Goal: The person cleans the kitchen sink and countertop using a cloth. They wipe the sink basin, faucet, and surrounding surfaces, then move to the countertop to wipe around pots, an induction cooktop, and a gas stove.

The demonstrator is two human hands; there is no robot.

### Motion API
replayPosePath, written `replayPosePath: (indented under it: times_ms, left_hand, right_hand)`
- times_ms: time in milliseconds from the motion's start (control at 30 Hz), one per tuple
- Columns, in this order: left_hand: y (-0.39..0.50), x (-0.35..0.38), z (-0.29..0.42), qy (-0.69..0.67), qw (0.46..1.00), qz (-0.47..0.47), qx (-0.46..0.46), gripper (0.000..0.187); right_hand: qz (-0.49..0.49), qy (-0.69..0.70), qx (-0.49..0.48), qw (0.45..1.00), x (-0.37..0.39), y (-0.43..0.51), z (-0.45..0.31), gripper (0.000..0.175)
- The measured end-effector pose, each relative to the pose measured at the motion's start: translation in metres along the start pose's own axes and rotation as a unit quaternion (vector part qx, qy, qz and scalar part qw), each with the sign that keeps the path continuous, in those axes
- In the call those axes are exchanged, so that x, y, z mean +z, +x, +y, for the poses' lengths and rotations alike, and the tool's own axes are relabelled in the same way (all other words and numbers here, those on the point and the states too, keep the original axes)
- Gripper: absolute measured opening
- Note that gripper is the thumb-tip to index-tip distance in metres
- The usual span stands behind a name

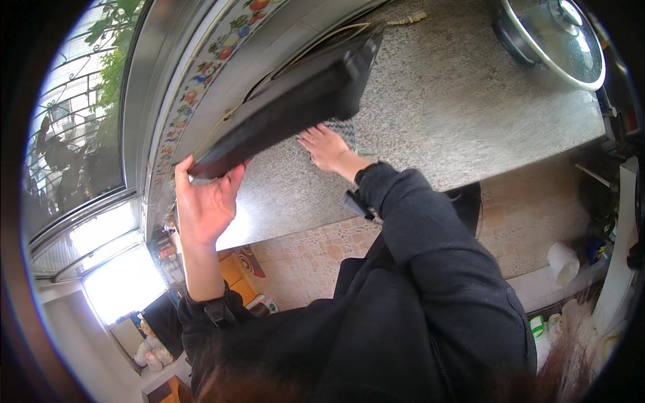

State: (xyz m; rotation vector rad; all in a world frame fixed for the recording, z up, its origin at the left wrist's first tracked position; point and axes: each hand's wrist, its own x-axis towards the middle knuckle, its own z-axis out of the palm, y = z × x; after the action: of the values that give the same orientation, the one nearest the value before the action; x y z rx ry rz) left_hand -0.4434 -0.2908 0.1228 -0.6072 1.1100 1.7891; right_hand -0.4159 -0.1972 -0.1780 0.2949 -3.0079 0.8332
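Observation:
My left hand (207, 201) grips the near left end of a flat black appliance (287, 106) and holds it tilted up off the granite countertop (428, 126). The appliance looks blurred, and its exact kind is unclear. My right hand (326, 148) lies palm down at the counter, just below the raised appliance. Against that hand is a zigzag-patterned cloth (345, 130), partly hidden by the hand and the appliance. Whether the fingers grip the cloth is not visible.
A pale cable with a plug (415, 18) runs behind the appliance along the tiled wall (211, 101). At the counter's far right stands a pan with a glass lid (564, 45). A window (80, 111) is on the left. Below the counter edge is a tiled floor (312, 252).

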Motion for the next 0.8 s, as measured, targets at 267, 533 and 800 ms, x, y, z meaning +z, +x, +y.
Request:
replayPosePath:
  times_ms: [267,533,800]
  left_hand:
    - [0.006,-0.005,0.007,-0.056,0.995,-0.060,-0.054,0.073]
    - [0.009,-0.002,0.000,-0.047,0.992,-0.115,-0.038,0.069]
    - [0.016,-0.014,-0.016,-0.037,0.986,-0.154,-0.049,0.066]
  right_hand:
    - [0.415,-0.117,0.396,0.811,-0.074,-0.067,0.155,0.042]
    - [0.076,-0.075,0.096,0.990,0.051,0.073,-0.035,0.044]
    - [0.225,-0.059,0.147,0.961,0.003,-0.009,0.041,0.040]
